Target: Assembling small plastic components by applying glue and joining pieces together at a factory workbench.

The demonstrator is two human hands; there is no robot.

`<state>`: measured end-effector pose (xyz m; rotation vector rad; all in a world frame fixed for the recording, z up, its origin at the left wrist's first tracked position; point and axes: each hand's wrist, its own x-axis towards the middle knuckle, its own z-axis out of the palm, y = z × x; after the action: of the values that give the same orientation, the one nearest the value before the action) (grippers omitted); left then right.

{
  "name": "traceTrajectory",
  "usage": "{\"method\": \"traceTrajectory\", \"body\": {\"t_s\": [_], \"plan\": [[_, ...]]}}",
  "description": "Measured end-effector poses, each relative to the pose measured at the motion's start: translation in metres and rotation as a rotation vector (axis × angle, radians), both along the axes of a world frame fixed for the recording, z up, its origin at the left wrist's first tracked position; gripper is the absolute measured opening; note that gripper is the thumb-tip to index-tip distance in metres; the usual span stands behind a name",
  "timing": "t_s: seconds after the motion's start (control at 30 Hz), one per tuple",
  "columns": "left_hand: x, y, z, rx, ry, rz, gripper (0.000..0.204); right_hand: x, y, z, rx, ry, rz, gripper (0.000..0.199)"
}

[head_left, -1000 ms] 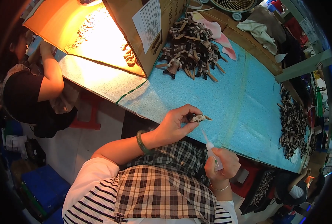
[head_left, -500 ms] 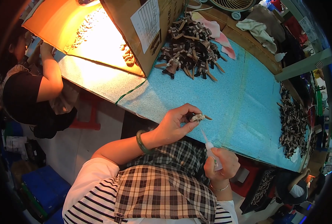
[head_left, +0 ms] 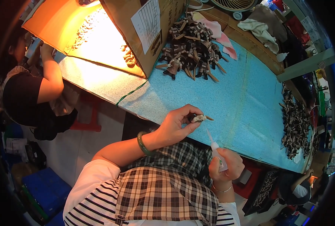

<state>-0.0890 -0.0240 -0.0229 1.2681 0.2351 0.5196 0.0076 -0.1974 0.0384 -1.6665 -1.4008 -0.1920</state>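
Observation:
Between the thumb and fingers of my left hand (head_left: 178, 126) is a small figurine (head_left: 198, 118), pale on the side that shows, with a thin brown piece sticking out to the right. The fingers cover part of it. My right hand (head_left: 228, 165) is wrapped round a white squeeze bottle (head_left: 218, 155) with a long narrow nozzle. The nozzle points up and left, its tip just below the figurine and apart from it. Both hands are above the near edge of the blue-covered table (head_left: 227, 101).
A pile of brown and dark figurines (head_left: 192, 49) lies at the back, beside a cardboard box (head_left: 137, 52) lit brightly inside. Another heap of figurines (head_left: 295, 124) is at the right. A fan (head_left: 235, 4) and cloths (head_left: 259, 30) stand behind. A co-worker (head_left: 28, 90) sits at left.
My right hand has drawn the bottle slightly right, so its nozzle tip is a little farther from the figurine. My left hand stays in place.

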Motion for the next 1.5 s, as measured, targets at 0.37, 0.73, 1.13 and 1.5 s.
{"method": "traceTrajectory", "body": {"t_s": [0.37, 0.73, 1.13, 1.5], "plan": [[0.0, -0.001, 0.0, 0.023, -0.001, 0.012, 0.022, 0.0, 0.008, 0.004, 0.037, -0.028, 0.022, 0.021], [0.0, 0.001, 0.002, 0.033, 0.017, 0.008, 0.023, -0.003, 0.0, 0.004, -0.038, -0.007, 0.01, 0.021], [-0.001, 0.0, 0.0, 0.044, 0.008, -0.009, 0.024, -0.001, 0.014, 0.003, 0.07, -0.05, 0.064, 0.025], [-0.001, 0.001, 0.001, 0.049, 0.013, -0.002, 0.023, -0.003, 0.005, 0.002, -0.003, -0.006, 0.059, 0.021]]}}
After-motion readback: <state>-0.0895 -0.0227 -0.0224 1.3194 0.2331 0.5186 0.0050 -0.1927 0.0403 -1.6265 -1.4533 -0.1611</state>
